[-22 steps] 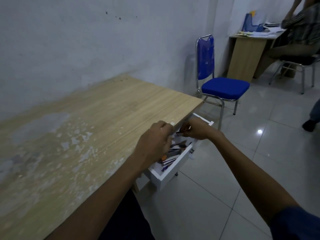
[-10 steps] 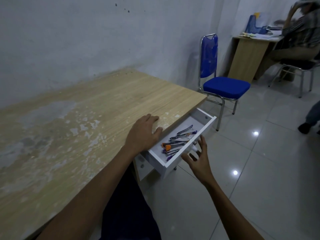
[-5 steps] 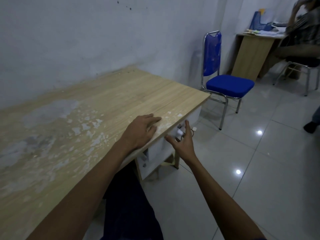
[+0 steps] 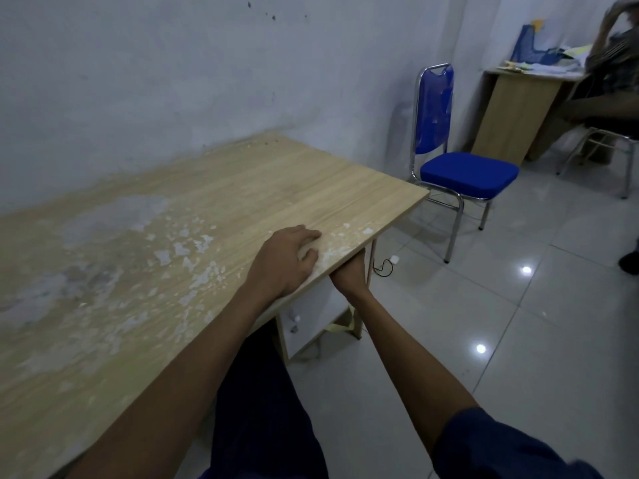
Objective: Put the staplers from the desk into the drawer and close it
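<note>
The wooden desk (image 4: 214, 216) has a worn, flaking top with no stapler on it. My left hand (image 4: 285, 261) lies palm down near the desk's front right edge and holds nothing. My right hand (image 4: 350, 275) reaches under that edge, against the pushed-in drawer. Its fingers are hidden by the desktop. The white cabinet front (image 4: 311, 311) shows below the edge. The drawer's contents are out of sight.
A blue chair (image 4: 460, 167) with chrome legs stands just past the desk's right end. A cable and small white plug (image 4: 392, 261) lie on the tiled floor. Another desk (image 4: 518, 108) with papers and a seated person (image 4: 608, 81) are at the far right.
The open drawer with staplers inside slid shut under the push of my right hand, which now sits beneath the desk edge. My left hand stayed flat on the desktop.
</note>
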